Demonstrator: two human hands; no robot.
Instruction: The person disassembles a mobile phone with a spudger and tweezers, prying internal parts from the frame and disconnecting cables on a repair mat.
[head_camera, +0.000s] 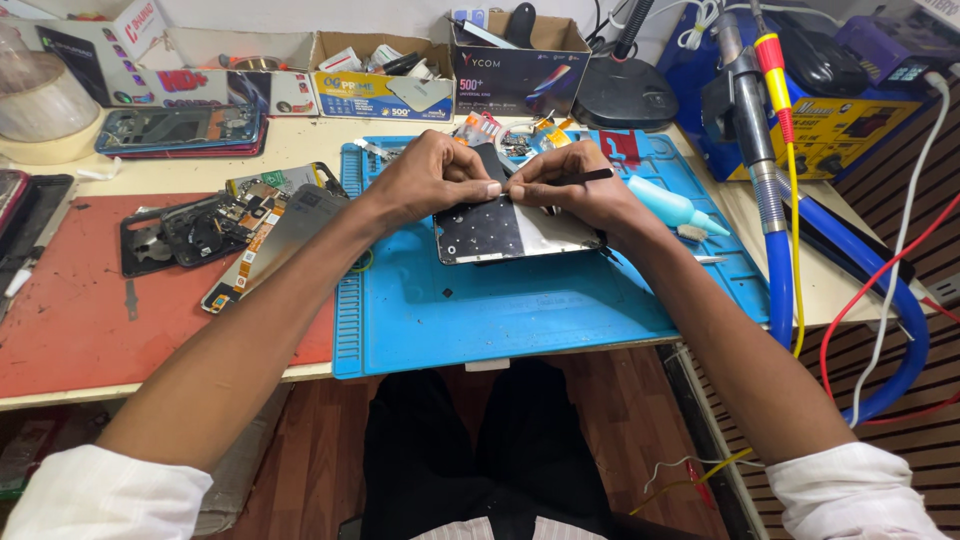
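Observation:
An opened phone body (505, 232) lies on the blue work mat (520, 310), its inner side up, part dark and part silvery. My left hand (425, 178) rests on its top left edge, fingers pinched at the upper rim. My right hand (572, 188) is at the top right and holds thin black tweezers (580, 177), whose tip meets my left fingertips over the phone's top edge. What sits between the fingertips is too small to make out.
A turquoise squeeze bottle (668, 206) lies right of my right hand. Dismantled phone parts (215, 232) lie on a red mat (80, 310) at the left. Cardboard boxes (380, 80) line the back. A blue rework station (850, 100) with hoses and cables stands at the right.

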